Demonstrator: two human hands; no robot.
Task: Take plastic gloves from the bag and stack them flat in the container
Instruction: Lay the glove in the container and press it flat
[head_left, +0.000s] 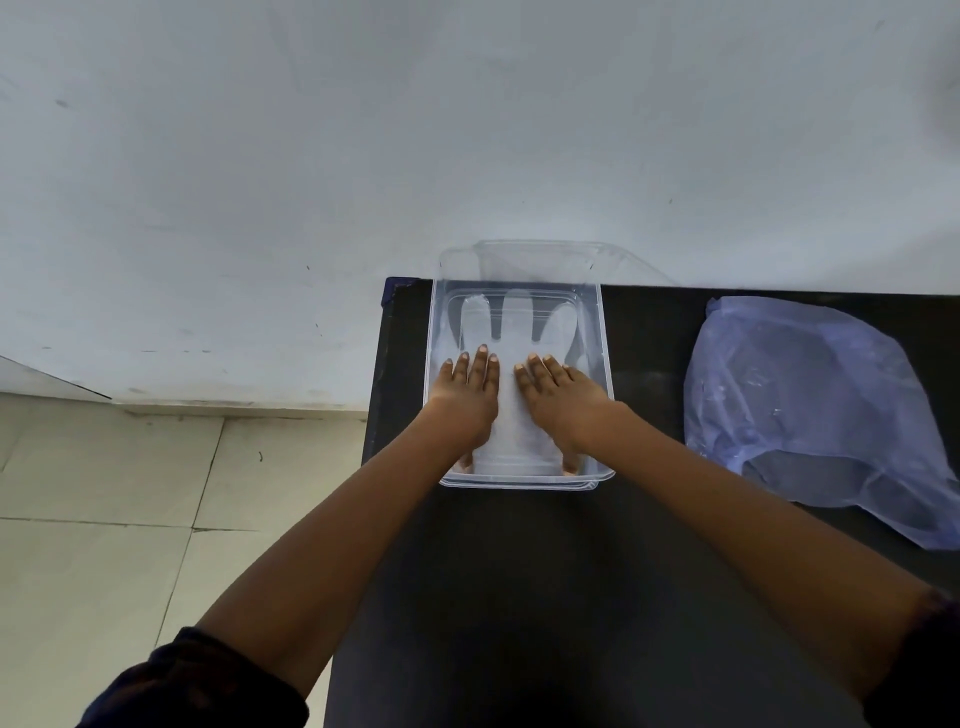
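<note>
I am looking down at a black table (649, 545) standing against a pale wall (363, 156), with tiled floor (130, 493) showing to its left. A bluish plastic bag (810, 415) is lying crumpled on the table, well apart to the right of the clear container (605, 364), and a clear lid (545, 257) is leaning behind the container against the wall. Nothing is lying between the bag and the container.

I am seeing a plastic glove (514, 332) lying flat on the container's floor, its fingers pointing toward the wall. My left hand (465, 397) and right hand (558, 402) are both pressing palm-down on the glove's lower half, fingers stretched out flat and only slightly spread, gripping nothing. The glove's finger shapes are reaching out past my fingertips, and a strip of glove is showing between the two hands.
</note>
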